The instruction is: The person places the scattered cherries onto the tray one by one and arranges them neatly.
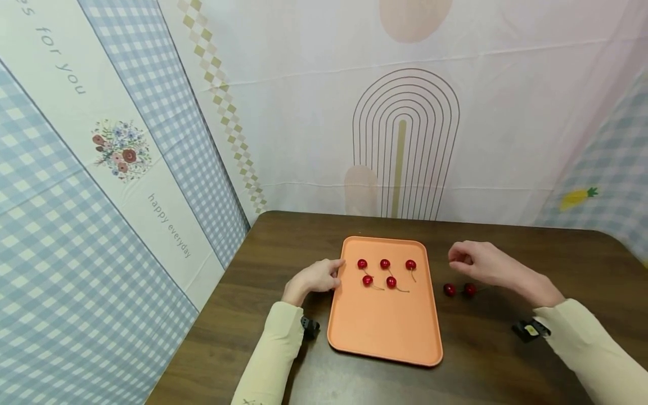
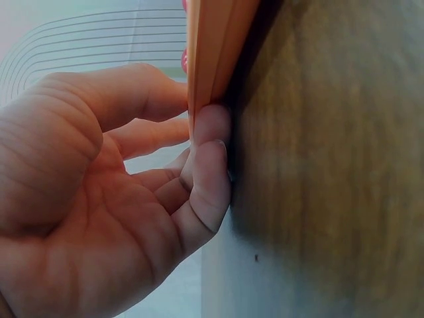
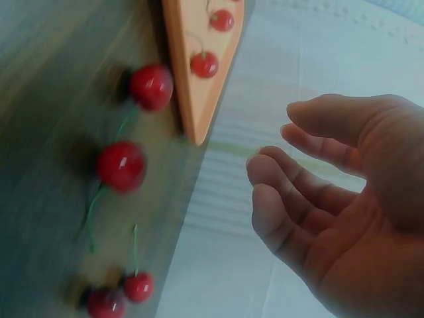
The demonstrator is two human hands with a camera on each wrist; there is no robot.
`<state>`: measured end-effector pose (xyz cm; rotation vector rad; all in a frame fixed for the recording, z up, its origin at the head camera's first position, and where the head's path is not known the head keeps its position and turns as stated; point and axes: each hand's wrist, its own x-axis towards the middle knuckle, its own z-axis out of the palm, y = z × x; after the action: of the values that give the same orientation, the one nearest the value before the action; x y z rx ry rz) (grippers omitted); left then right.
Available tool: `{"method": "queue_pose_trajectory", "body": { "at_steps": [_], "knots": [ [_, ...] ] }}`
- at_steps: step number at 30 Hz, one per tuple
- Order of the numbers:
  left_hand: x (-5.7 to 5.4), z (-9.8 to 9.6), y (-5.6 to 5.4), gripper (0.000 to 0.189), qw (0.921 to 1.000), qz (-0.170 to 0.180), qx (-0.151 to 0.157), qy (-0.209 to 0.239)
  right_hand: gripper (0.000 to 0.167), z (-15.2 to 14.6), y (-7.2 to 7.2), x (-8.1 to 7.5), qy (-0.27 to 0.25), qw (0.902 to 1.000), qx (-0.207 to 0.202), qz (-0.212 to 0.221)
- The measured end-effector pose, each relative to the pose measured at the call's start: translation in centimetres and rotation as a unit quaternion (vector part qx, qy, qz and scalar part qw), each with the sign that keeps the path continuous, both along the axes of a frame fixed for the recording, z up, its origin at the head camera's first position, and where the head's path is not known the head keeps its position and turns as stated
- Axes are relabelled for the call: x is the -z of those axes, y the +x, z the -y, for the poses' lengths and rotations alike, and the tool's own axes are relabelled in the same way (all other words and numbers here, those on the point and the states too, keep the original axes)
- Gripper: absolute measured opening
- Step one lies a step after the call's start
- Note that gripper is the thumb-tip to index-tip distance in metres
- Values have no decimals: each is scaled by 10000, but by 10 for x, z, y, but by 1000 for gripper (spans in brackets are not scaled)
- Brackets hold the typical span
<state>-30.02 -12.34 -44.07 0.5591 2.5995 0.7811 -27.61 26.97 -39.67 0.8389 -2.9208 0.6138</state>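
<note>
An orange tray (image 1: 382,332) lies on the table with several red cherries (image 1: 391,282), stems attached, in two rows on its far half. At the tray's left rim, my left hand (image 1: 316,275) holds the edge; the left wrist view shows the thumb at the rim and curled fingers (image 2: 211,175) against its outer side. My right hand (image 1: 483,263) hovers right of the tray, fingers loosely bent and holding nothing. Below it on the table lie a cherry (image 1: 449,289) and another cherry (image 1: 469,289). Farther cherries (image 3: 138,287) show in the right wrist view, hidden in the head view.
The dark wooden table (image 1: 243,337) ends at the back against a pale printed cloth (image 1: 304,140). Blue checked cloth (image 1: 61,169) hangs along the left side. A black wrist camera (image 1: 529,331) sits at the right sleeve, close over the table.
</note>
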Motion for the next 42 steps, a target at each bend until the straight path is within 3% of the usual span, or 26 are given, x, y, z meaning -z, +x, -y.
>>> {"method": "queue_pose_trajectory", "body": {
  "at_steps": [4,12,21,31,42],
  "knots": [
    [-1,1,-1,67,10000,-11,19,24,7,-16,-1,1,104,9999,62,55],
    [0,1,-1,67,9999,-115,24,-1,19,-41,0,16,449,9954,193,830],
    [1,2,0,66,9998,-164,70,31,14,-58,3,37,598,9914,236,1137],
    [4,1,-1,67,9998,-170,67,9,7,-63,6,49,666,9911,255,1121],
    [3,2,-1,67,9997,-237,88,-35,18,-57,13,51,685,9925,211,992]
  ]
}}
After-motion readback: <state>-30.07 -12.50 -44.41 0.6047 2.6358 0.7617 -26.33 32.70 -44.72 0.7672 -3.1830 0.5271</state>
